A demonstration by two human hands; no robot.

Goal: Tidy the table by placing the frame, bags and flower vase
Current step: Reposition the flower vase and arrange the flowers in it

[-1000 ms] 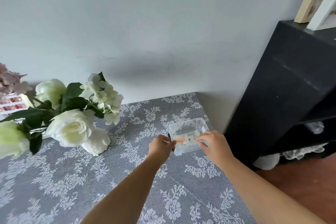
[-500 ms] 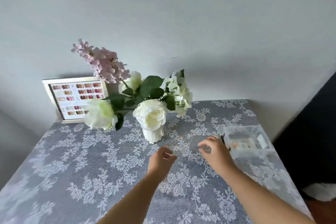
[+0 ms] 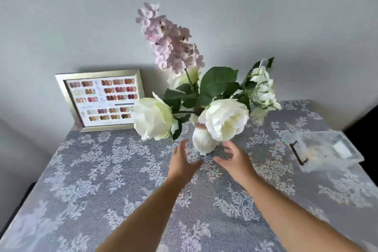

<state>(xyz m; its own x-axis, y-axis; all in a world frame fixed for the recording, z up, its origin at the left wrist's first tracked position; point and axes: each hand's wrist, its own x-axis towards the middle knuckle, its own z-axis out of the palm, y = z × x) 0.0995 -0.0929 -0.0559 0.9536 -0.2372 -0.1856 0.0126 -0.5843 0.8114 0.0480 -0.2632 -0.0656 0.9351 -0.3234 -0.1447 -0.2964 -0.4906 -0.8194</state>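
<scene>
A small white ribbed flower vase [image 3: 202,142] stands mid-table, holding white roses and a pink lilac spray. My left hand [image 3: 183,161] is just left of the vase and my right hand [image 3: 235,159] just right of it. Both are open with fingers spread, close to the vase without touching it. A silver frame [image 3: 100,100] with a nail-colour chart leans against the wall at the back left. A clear plastic box [image 3: 325,150] with small items inside sits at the right edge.
The table [image 3: 102,180] wears a grey lace cloth and stands against a pale wall. A dark piece of furniture [image 3: 366,120] rises just past the right edge. The big rose heads overhang the vase in front.
Both hands left the clear box at the right and moved left to either side of the vase. The view swung left, bringing the frame and whole bouquet into sight.
</scene>
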